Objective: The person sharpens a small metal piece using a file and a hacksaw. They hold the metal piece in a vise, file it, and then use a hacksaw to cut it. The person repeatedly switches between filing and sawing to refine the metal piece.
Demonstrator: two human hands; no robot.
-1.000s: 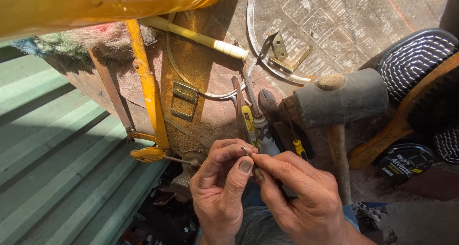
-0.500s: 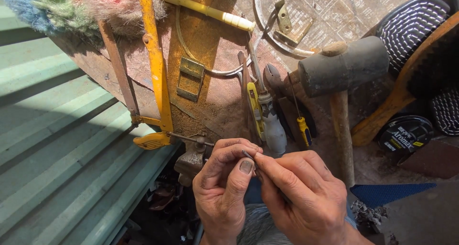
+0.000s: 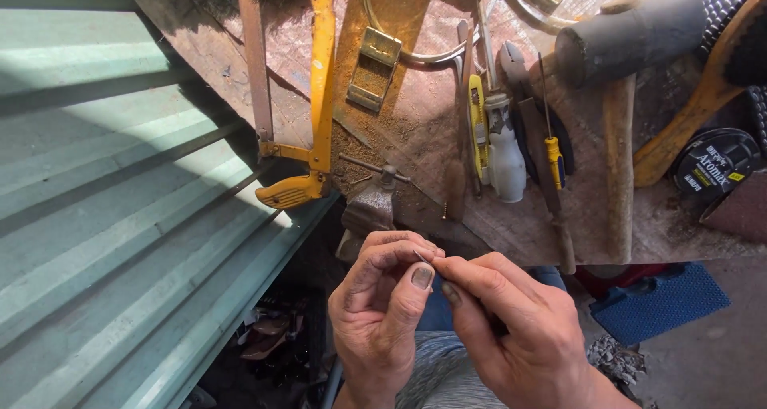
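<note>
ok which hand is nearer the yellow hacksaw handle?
Left. The left hand sits below and just right of the hacksaw handle; the right hand is farther right, beyond the left.

- A workshop, and a rough, well-used one — the wooden workbench is scarred and dusted with sawdust.
- A yellow hacksaw lies across the bench, its handle at the edge.
- A small metal vise is clamped to the front of the bench.
- Hand tools are laid out side by side: a white-handled tool, a yellow-handled screwdriver, pliers.
- A heavy mallet with a wooden shaft lies to the right — beside it, a wooden-backed brush and a round black tin.
- Corrugated green sheet metal walls in the left side, sunlit.
</note>
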